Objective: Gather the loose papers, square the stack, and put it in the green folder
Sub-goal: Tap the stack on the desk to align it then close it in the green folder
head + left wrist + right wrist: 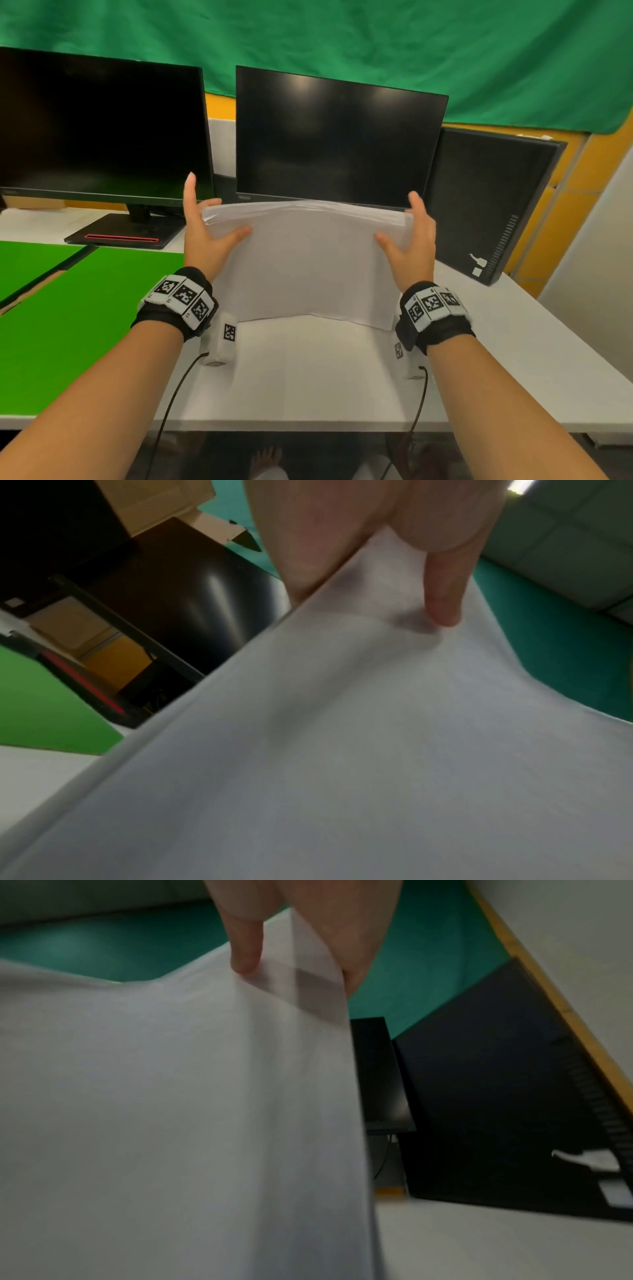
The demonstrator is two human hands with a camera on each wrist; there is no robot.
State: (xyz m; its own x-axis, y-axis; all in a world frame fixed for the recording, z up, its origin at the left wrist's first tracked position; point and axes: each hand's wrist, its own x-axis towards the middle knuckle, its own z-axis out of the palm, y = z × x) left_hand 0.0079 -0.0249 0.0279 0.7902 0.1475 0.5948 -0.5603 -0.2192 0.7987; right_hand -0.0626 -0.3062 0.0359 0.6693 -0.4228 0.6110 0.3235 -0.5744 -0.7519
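Observation:
A stack of white papers [308, 267] stands upright on its bottom edge on the white table [308, 377], bowed slightly toward me. My left hand [209, 226] pinches its upper left side, thumb on the front face, fingers behind, index pointing up. My right hand [409, 233] pinches the upper right side the same way. The green folder [85, 301] lies open and flat to the left. In the left wrist view my thumb [445, 599] presses the papers [342, 750]; the folder [41, 702] shows beyond. In the right wrist view my thumb [245, 950] lies on the papers [171, 1096].
Two dark monitors [335, 140] [99, 126] stand close behind the papers, the left one's base [123, 233] touching the folder's far edge. A black computer tower [493, 205] stands at the right. Wrist cables hang over the table's front edge [308, 425].

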